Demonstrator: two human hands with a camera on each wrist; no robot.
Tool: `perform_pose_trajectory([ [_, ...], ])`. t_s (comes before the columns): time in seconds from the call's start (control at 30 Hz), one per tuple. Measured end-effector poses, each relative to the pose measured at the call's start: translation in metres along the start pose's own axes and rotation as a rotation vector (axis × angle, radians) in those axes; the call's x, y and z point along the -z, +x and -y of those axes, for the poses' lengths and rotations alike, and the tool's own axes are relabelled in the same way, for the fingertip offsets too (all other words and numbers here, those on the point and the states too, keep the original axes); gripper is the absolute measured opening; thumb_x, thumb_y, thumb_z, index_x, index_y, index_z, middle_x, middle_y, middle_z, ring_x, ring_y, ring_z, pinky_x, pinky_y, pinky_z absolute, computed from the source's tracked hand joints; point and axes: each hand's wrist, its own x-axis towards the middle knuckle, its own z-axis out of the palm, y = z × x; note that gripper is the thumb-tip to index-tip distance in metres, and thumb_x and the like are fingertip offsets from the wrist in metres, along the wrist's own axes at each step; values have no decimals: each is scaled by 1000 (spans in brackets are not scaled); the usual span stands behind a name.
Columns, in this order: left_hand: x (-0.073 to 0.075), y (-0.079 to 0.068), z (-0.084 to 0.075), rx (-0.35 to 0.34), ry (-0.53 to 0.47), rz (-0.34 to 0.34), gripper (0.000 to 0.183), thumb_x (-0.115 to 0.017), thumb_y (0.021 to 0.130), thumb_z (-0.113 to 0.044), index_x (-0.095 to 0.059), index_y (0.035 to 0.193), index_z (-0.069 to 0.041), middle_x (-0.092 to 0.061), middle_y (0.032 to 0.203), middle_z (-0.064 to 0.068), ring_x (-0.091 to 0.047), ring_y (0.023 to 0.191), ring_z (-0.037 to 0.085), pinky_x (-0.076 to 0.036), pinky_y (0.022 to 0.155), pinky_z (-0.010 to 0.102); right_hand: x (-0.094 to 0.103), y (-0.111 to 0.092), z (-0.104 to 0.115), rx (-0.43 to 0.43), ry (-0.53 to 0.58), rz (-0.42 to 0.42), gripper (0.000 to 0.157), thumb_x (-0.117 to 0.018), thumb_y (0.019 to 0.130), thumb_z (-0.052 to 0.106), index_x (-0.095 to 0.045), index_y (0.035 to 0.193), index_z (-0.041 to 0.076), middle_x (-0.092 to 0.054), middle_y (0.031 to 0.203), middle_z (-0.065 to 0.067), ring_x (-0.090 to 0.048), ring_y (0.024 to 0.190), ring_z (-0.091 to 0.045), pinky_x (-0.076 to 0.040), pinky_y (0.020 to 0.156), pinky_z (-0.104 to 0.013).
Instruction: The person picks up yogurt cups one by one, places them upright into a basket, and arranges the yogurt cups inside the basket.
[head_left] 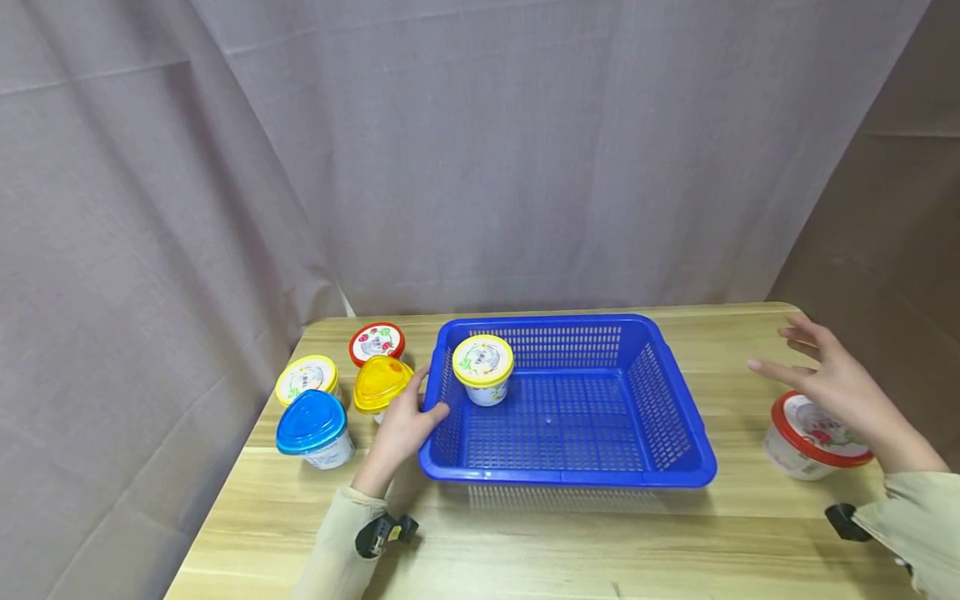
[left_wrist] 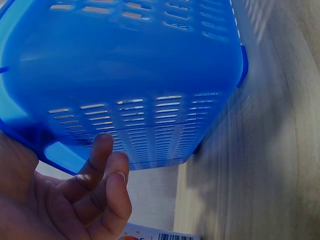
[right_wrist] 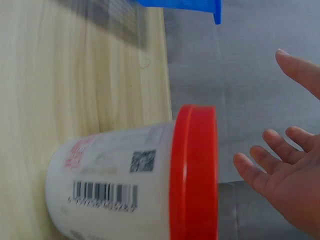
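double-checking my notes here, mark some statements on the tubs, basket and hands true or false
1. A yellow-lidded tub stands in the basket. True.
2. The right hand grips a tub. False: it holds nothing.
3. The left hand is at the basket's left edge. True.
4. The blue-lidded tub is inside the basket. False: it stands on the table, left of it.
5. The tub nearest the right hand has a green lid. False: it is a red-lidded tub.

Left hand (head_left: 405, 427) grips; right hand (head_left: 834, 373) hovers, loosely spread.
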Motion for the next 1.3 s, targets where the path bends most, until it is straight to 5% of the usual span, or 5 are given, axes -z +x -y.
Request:
perform_pose_trajectory([
  [0.23, -1, 0, 1, -3, -7, -7, 72, -68, 91, -19, -37, 154, -4, -73, 99, 17, -69, 83, 24, -58, 75, 42, 2, -9, -10, -3, -4, -39, 104, -68, 96, 42, 4, 160, 2, -5, 161, -36, -25, 129, -70, -22, 100, -78],
  [0.7, -1, 3, 1, -2, -21, -10, 73, -68, 90, -19, -37, 154, -5, -72, 101, 17, -69, 84, 24, -58, 76, 43, 11, -31, -46, 11, 10, -76, 95, -65, 98, 37, -3, 162, 5, 2, 165, -27, 3, 144, -57, 1, 115, -64],
  [1.07, -1, 0, 2, -3, -23, -1, 73, -68, 90, -18, -36, 154, -3, -73, 99, 15, -69, 84, 23, -58, 79, 44, 2, -44, -72, 4, -22, -72, 93, -64, 98, 35, -3, 160, 1, -2, 163, -32, -14, 136, -65, -12, 120, -45],
  [1.17, -1, 0, 3, -5, -27, -6, 72, -68, 90, -18, -36, 154, -4, -73, 101, 16, -69, 85, 24, -58, 80, 44, 1, -46, -75, -10, -57, -60, 93, -65, 97, 35, -7, 160, -2, -10, 156, -40, -32, 126, -46, -32, 95, -17],
  [1.3, -2, 1, 4, 4, -32, -5, 73, -67, 91, -19, -36, 154, -4, -73, 102, 16, -69, 87, 23, -57, 81, 44, 0, -48, -81, -2, -60, -49, 94, -68, 96, 31, -7, 159, -4, -25, 145, -43, -38, 103, -7, -31, 68, -10],
])
